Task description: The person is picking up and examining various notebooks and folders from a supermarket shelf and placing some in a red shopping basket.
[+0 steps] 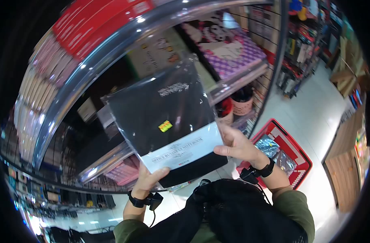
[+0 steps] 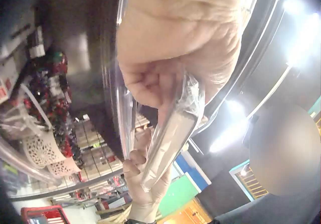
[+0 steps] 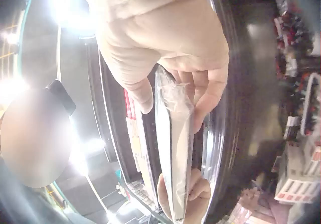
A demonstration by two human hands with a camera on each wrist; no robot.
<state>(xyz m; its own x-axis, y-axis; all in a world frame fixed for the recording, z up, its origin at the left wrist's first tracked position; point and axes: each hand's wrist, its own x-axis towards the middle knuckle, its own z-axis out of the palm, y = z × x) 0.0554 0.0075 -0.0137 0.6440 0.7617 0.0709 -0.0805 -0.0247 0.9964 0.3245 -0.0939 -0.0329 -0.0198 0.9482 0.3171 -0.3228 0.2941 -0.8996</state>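
Observation:
A black notebook [image 1: 164,117] in clear plastic wrap is held up between both hands, its cover facing the head camera. It has a white paper band with printed lettering and a small yellow-green price sticker. My left hand [image 1: 149,178] grips the lower left corner, thumb on the band. At the lower right edge my right hand [image 1: 237,145] holds it, thumb on the front and fingers behind. Both wrist views show the wrapped notebook [image 2: 170,138] edge-on, with the left hand [image 2: 180,43] and the right hand [image 3: 165,48] on opposite sides.
Behind the notebook stands a wire shelf with other notebooks, one with a purple checked cover [image 1: 237,56]. Pink pots [image 1: 242,106] sit on its lower level. A red shopping basket [image 1: 304,160] with wrapped items is on the floor to the right. A wooden cabinet [image 1: 343,174] lies beyond.

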